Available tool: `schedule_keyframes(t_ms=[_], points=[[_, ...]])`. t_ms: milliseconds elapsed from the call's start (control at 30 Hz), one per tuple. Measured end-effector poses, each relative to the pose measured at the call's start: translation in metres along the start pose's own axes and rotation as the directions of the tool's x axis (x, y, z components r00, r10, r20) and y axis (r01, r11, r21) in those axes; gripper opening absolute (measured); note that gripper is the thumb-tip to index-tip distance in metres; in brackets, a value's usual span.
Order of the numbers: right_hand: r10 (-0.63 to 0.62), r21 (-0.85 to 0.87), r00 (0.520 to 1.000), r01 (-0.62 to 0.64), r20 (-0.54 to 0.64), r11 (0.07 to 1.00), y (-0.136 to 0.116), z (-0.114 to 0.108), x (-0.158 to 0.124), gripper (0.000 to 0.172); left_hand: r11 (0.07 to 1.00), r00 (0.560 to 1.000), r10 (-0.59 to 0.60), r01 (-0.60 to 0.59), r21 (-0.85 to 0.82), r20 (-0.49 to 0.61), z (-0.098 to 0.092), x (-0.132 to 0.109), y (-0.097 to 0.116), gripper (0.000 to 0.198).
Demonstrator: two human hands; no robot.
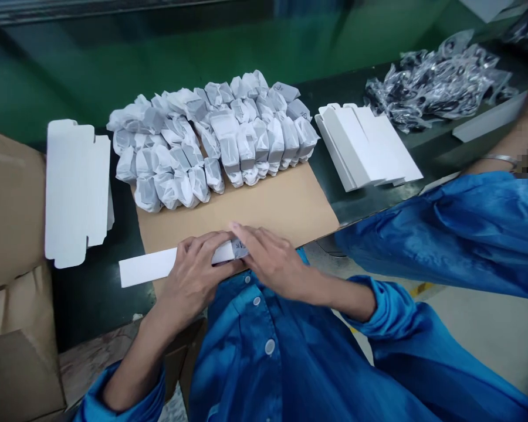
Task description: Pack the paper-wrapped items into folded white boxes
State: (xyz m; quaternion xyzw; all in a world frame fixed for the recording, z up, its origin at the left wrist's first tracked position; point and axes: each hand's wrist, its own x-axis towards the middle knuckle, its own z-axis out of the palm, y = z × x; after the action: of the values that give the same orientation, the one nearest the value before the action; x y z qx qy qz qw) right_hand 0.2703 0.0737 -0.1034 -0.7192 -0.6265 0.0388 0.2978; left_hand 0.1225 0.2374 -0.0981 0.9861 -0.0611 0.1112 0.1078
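Note:
Low over the near edge of the cardboard sheet, my left hand is wrapped round a long narrow white box. My right hand is closed at the box's right end, on a small grey wrapped item with dark print. That item is partly at the box's opening; how deep it sits is hidden by my fingers. Beyond my hands, rows of similar pieces in thin white wrapping stand and lie on the sheet.
Flat white cartons lie at left, beside a big brown cardboard box. More white cartons are stacked at right. Clear plastic bags with dark contents pile up farther right. A co-worker's blue sleeve reaches in from the right.

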Motion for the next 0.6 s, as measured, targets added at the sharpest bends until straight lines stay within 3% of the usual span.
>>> schedule_keyframes(t_ms=[100,233,367,467,533,600], points=[[0.088,0.093,0.990,-0.077,-0.115,0.993,-0.006,0.007,-0.005,0.061,1.000,0.999,-0.015,0.016,0.008,-0.046,0.001,-0.001,0.002,0.040],[0.216,0.121,0.950,-0.192,-0.227,0.974,-0.005,0.014,-0.005,0.048,1.000,0.997,0.012,-0.011,0.011,-0.078,0.001,-0.002,0.001,0.043],[0.176,0.148,0.981,-0.163,-0.085,0.976,-0.016,0.014,0.001,0.052,0.999,0.991,0.002,0.003,0.037,-0.132,0.008,-0.007,-0.003,0.038],[0.110,0.094,0.993,-0.113,0.044,0.989,-0.022,0.005,0.006,0.061,0.994,0.960,-0.080,0.097,0.048,-0.270,0.022,-0.006,-0.006,0.025],[0.104,0.021,0.993,-0.106,0.055,0.994,-0.024,0.000,0.009,0.059,0.987,0.913,-0.135,0.159,0.030,-0.386,0.028,-0.001,-0.003,0.022],[0.121,-0.065,0.992,-0.119,0.023,0.991,-0.022,-0.003,0.012,0.055,0.978,0.887,-0.164,0.204,0.049,-0.432,0.030,0.003,0.000,0.031]])
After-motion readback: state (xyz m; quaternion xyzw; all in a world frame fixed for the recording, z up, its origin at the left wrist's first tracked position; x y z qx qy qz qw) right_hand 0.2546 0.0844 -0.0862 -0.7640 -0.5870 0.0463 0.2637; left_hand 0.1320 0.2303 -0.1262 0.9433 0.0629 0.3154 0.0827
